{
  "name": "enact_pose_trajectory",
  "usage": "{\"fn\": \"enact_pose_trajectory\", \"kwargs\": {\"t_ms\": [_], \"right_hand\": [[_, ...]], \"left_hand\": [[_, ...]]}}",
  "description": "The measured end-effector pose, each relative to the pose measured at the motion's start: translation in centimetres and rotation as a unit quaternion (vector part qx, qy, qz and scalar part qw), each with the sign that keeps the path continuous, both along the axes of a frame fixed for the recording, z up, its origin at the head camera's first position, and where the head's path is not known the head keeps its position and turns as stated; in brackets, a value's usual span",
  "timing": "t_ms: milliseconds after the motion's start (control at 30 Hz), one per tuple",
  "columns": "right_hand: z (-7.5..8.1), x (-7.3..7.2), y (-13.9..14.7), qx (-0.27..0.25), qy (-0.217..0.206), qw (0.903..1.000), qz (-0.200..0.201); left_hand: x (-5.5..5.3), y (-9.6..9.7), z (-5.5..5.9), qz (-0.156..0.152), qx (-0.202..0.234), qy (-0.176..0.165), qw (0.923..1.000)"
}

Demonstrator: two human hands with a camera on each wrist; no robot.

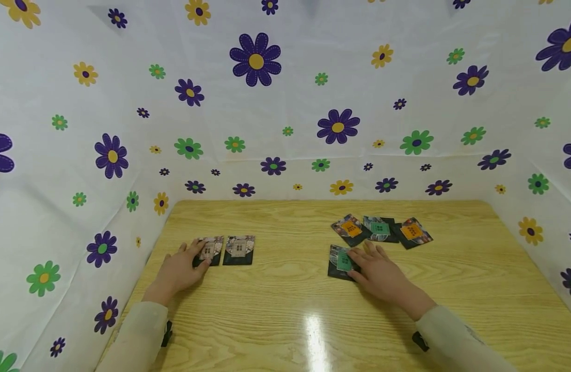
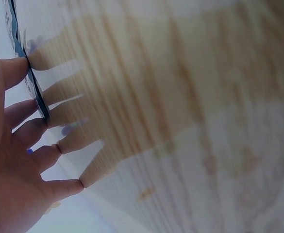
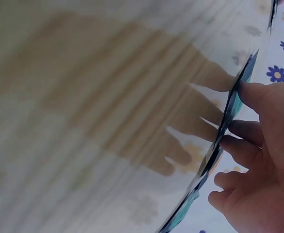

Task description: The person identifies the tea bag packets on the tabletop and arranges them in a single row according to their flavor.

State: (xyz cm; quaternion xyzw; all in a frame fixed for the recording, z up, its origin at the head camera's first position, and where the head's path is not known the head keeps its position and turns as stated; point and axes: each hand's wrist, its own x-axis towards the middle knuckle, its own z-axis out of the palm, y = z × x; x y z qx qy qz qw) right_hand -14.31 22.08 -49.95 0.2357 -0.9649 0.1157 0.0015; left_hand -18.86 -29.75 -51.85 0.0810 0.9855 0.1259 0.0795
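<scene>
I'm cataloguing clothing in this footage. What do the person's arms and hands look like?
The left hand and right hand are ungloved. A long, pale cream cloth sleeve covers the left forearm to the wrist, and a matching sleeve covers the right, with a faint greyish marking. A small black piece shows beside the left cuff and another beside the right; what they are is unclear.

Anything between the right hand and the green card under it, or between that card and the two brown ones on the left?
Nothing visible. The right hand touches the green card; only tabletop shows between it and the nearer brown card.
</scene>
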Motion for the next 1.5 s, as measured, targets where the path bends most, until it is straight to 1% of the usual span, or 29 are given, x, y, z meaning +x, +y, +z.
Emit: {"fn": "enact_pose_trajectory", "kwargs": {"t_ms": [167, 500, 667, 933, 1267, 1500], "right_hand": [[0.1, -0.6, -1.2, 0.014, -0.002, 0.9998, 0.010], [0.0, -2.0, -3.6, 0.022, -0.022, 0.9990, 0.031], [-0.1, -2.8, -4.9, 0.027, -0.021, 0.9983, 0.047], [0.0, -4.1, -6.5, 0.031, -0.042, 0.9971, 0.055], [0.1, -4.6, -7.9, 0.037, -0.040, 0.9966, 0.061], [0.4, -4.8, -9.5, 0.038, -0.060, 0.9955, 0.062]], "left_hand": [[0.1, 0.1, 0.1, 0.001, 0.000, -0.001, 1.0000], [0.2, 0.1, 0.2, 0.002, -0.002, 0.002, 1.0000], [0.1, 0.2, 0.2, 0.004, -0.004, 0.001, 1.0000], [0.0, 0.4, 0.3, -0.005, -0.008, 0.007, 0.9999], [0.0, 0.4, 0.3, -0.004, -0.006, 0.014, 0.9999], [0.2, 0.3, 0.3, -0.002, -0.009, 0.008, 0.9999]]}}
